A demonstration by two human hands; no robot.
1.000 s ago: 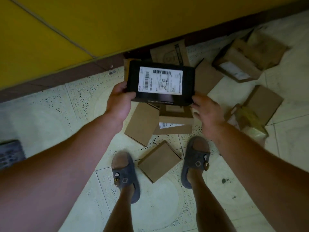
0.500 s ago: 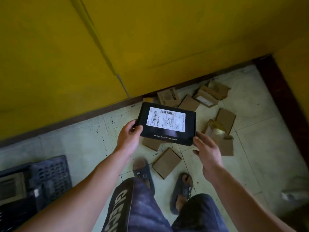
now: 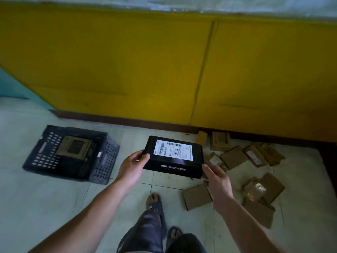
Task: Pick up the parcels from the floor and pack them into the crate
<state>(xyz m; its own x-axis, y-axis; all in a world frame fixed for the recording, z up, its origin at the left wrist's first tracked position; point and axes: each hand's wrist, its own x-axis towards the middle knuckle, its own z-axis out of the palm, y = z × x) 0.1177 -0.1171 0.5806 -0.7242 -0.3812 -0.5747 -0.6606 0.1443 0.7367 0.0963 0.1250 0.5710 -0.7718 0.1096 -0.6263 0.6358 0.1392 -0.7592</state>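
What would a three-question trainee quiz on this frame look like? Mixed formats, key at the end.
1. True or false: the left hand and the right hand both hold the black parcel.
2. The crate stands on which side of the black parcel? A) the person's left B) the person's right C) directly beneath it
3. Fill in: a ____ box already lies in the crate.
Key: 1 true; 2 A; 3 brown.

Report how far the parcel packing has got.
Done: at least one brown parcel lies in the crate. In hand: left hand and right hand hold the black parcel, right of the crate. Left: the loose parcels scattered along the wall.
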